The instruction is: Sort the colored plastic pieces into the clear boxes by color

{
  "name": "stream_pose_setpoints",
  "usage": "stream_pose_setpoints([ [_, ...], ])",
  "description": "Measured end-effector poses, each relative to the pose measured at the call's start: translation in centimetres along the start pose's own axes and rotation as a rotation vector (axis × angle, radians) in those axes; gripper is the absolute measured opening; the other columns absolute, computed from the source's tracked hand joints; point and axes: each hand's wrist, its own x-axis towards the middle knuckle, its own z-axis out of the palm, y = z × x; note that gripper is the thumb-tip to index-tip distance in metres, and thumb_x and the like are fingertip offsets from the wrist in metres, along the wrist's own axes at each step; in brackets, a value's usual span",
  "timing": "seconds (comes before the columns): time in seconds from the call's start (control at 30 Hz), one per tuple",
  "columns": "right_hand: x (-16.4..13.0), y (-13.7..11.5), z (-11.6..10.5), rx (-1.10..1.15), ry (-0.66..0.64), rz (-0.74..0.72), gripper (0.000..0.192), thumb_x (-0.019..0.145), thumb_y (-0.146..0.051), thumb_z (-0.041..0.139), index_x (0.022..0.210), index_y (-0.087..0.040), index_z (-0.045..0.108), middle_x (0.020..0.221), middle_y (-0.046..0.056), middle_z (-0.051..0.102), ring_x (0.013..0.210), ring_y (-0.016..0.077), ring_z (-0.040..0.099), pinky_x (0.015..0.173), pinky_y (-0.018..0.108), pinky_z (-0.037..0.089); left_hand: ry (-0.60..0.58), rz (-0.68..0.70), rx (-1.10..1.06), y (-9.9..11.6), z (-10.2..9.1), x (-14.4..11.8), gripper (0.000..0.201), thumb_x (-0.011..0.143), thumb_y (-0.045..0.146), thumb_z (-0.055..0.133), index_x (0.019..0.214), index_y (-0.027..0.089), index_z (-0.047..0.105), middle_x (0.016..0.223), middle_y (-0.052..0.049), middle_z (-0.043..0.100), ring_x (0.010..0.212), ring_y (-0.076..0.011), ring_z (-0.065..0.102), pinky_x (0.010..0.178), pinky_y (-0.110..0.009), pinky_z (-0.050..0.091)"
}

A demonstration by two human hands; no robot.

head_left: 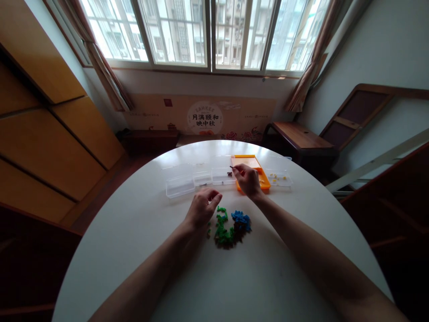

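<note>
A small dark piece [231, 168] is pinched in the right hand [247, 179] over the far clear trays [221, 175]; the left hand [202, 206] curls loosely, holding nothing visible, beside the near green-and-blue brick pile [229, 226].

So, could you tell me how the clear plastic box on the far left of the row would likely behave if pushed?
The clear plastic box looks thin-walled, so it is probably light. It sits flat on the smooth white table, so it would likely slide rather than tip. Low and wide, it seems unlikely to roll.
</note>
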Motion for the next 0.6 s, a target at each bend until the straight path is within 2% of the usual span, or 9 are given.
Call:
stream_pose_setpoints([
  [0.13,0.5,0.4,0.3,0.026,-0.036,0.031,0.019,0.083,-0.025,0.055,0.092,-0.018,0.07,0.081,0.005,0.073,0.065,0.0164,0.062,0.064,0.028,0.048,-0.002,0.009,0.004,0.1,-0.1,0.1,0.022,0.087,0.029,0.052,0.074,0.016,0.064,0.075,-0.003,0.063,0.072,-0.0156,0.055,0.069,-0.029,0.044],
  [0.27,-0.8,0.9,-0.6,0.04,-0.051,-0.026,0.018,0.082,-0.026,0.057,0.088,-0.018,0.071,0.079,0.005,0.072,0.057,0.0143,0.059,0.062,0.029,0.049,-0.045,0.042,-0.014,0.1,-0.1,0.0,0.017,0.085,0.027,0.054,0.078,0.016,0.066,0.075,-0.003,0.063,0.073,-0.016,0.055,0.069,-0.029,0.045],
  [0.37,-2.1,1.3,-1.7,0.057,-0.092,-0.099,0.016,0.083,-0.025,0.057,0.085,-0.018,0.071,0.08,0.005,0.071,0.057,0.0133,0.057,0.061,0.027,0.048,-0.117,0.097,-0.005,0.4,0.1,-0.3,0.012,0.081,0.021,0.057,0.087,0.019,0.068,0.079,-0.003,0.063,0.08,-0.0176,0.056,0.076,-0.032,0.046],
  [0.47,-3.1,1.5,-2.7,0.049,-0.119,-0.147,0.016,0.084,-0.024,0.056,0.085,-0.018,0.07,0.078,0.004,0.069,0.058,0.0132,0.057,0.06,0.027,0.047,-0.213,0.176,0.052,0.7,0.5,-0.7,0.023,0.076,0.012,0.059,0.093,0.023,0.07,0.085,-0.003,0.064,0.087,-0.0193,0.054,0.085,-0.036,0.044],
  [0.6,-3.9,1.8,-3.1,0.04,-0.102,-0.15,0.015,0.085,-0.024,0.056,0.085,-0.018,0.069,0.077,0.004,0.068,0.058,0.0132,0.057,0.059,0.027,0.047,-0.318,0.297,0.123,1.0,0.9,-1.0,0.02,0.075,0.014,0.063,0.089,0.026,0.071,0.092,-0.003,0.064,0.091,-0.0203,0.052,0.09,-0.038,0.041],
])
